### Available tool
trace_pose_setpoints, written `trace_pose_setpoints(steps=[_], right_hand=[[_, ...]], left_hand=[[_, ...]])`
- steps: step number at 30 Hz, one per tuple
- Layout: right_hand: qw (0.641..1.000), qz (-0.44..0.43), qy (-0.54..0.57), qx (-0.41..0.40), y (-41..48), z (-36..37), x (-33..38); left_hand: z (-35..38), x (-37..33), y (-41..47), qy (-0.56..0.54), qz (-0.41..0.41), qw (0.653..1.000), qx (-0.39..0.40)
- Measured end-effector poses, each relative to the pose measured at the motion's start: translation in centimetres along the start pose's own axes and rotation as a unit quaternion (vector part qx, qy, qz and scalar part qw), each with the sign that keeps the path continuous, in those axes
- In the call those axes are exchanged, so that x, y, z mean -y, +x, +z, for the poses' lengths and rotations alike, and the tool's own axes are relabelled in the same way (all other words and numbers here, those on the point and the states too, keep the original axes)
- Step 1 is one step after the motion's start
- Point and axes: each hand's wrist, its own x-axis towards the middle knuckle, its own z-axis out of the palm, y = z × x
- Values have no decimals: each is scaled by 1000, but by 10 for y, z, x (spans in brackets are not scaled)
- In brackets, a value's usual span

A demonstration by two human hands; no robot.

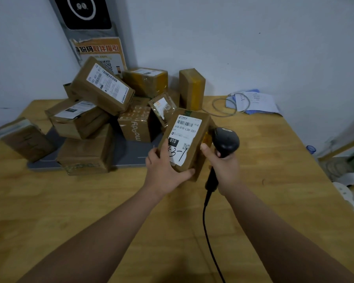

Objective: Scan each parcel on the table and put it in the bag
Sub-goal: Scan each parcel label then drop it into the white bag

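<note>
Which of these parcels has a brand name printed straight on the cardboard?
The box standing just left of the held parcel: white "moody" lettering runs up its side. The others show only labels or tape.

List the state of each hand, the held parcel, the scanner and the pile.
Brown cardboard parcel with white label, held tilted, label facing up.
Left hand, grips that parcel's near end.
Black handheld scanner, head beside the parcel's right edge.
Right hand, grips the scanner's handle.
Pile of brown cardboard parcels, heaped on the wooden table.
</note>
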Motion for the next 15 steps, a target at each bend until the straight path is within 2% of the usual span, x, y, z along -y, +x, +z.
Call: trace_pose_setpoints(steps=[2, 5, 7, 9, 11, 13, 15], right_hand=[[998, -15, 53, 39, -9, 9, 3], [996, -31, 69, 42, -16, 11, 1], [996, -9, 75, 42, -15, 4, 0], [996, 10, 50, 71, -12, -5, -1], [993, 16, 29, 116, -12, -11, 1], [988, 23, 17, 153, -15, -11, 4], [984, 47, 12, 173, -16, -7, 7]], left_hand=[[2, 3, -11, -24, 7, 1000, 9], [-3, 14, -24, -15, 62, 998, 8], [-11, 19, -29, -83, 91, 992, 22], [-24, 20, -29, -223, 49, 972, 56], [-38, 21, -24, -320, -45, 940, 106], [-51, 25, -19, -342, -95, 922, 157], [-60, 30, -16, -342, -99, 917, 179]])
